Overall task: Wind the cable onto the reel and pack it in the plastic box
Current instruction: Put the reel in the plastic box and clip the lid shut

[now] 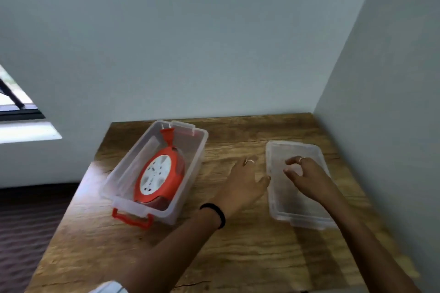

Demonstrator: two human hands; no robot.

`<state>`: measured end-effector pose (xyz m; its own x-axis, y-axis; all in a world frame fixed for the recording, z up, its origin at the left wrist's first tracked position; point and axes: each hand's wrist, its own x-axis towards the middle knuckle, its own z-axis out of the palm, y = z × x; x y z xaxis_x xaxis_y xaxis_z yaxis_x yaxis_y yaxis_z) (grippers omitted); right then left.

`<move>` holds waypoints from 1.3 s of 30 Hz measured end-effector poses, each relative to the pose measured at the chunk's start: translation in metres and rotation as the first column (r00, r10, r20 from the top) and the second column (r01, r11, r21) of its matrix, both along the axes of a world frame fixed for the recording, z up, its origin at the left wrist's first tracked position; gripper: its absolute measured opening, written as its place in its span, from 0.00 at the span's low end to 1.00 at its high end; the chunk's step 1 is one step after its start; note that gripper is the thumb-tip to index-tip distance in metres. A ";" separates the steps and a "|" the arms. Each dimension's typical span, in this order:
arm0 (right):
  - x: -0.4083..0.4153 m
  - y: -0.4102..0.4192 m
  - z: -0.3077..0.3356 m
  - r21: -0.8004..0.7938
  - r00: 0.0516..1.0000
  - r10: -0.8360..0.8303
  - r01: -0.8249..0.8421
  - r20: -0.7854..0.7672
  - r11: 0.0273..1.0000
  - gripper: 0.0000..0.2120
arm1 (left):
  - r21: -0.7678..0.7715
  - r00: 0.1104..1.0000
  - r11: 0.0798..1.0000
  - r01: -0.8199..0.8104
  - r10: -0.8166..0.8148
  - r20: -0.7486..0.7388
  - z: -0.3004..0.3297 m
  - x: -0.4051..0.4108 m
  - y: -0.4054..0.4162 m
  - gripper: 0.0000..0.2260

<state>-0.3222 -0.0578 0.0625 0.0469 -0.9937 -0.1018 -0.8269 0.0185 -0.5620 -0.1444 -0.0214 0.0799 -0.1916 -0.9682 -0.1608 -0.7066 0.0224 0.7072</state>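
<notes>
One of nearly everything, two of my hands.

On one bench (238,257): one clear plastic box (119,188), one orange reel (159,175) in it, one red latch (133,217), one loose lid (295,209). My left hand (245,185), my right hand (307,178), two rings (250,161), one black wristband (217,213).

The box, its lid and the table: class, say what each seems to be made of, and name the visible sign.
Box: seemingly clear plastic, since the reel shows through its walls. Lid: likely the same translucent plastic, with table grain faintly visible beneath. Table: wood or wood-look laminate, judging by brown grain; which one is unclear.
</notes>
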 end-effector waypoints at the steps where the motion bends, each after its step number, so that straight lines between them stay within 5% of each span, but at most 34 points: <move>1: -0.018 0.003 -0.007 0.022 0.997 -0.079 0.079 -0.021 0.997 0.17 | 0.109 0.999 0.994 -0.001 0.005 -0.032 -0.011 -0.010 -0.004 0.28; 6: -0.084 0.007 -0.041 0.137 0.942 -0.297 0.318 -0.156 0.938 0.22 | 0.342 0.961 0.939 -0.040 0.130 -0.245 -0.045 -0.057 -0.004 0.25; 9: -0.087 0.021 -0.036 0.203 0.959 -0.283 0.282 -0.027 0.938 0.17 | 0.418 0.888 0.902 -0.110 0.278 -0.367 -0.050 -0.079 -0.001 0.18; 15: -0.071 0.037 -0.032 0.169 0.928 -0.304 0.271 0.216 0.948 0.21 | 0.436 0.798 0.855 -0.281 0.460 -0.390 -0.045 -0.091 0.001 0.29; 20: -0.063 0.043 -0.024 0.200 0.846 -0.386 0.334 0.369 0.921 0.19 | 0.148 0.859 0.905 -0.399 0.425 -0.286 -0.041 -0.073 -0.004 0.22; 23: -0.046 0.048 -0.018 0.310 0.691 -0.446 0.323 0.569 0.894 0.20 | -0.147 0.890 0.884 -0.444 0.415 -0.190 -0.030 -0.056 0.000 0.16; 27: -0.018 0.050 -0.005 0.463 0.472 -0.504 0.209 0.723 0.861 0.11 | -0.354 0.894 0.821 -0.448 0.422 -0.154 -0.005 -0.021 0.014 0.14; 32: 0.037 0.043 0.010 0.394 0.423 -0.374 0.041 0.825 0.918 0.06 | -0.603 0.868 0.680 -0.416 0.494 -0.042 0.022 0.051 0.032 0.12; 39: 0.130 0.040 0.016 0.306 0.481 -0.205 -0.141 0.852 0.941 0.08 | -0.574 0.773 0.616 -0.540 0.633 -0.049 0.037 0.155 0.048 0.12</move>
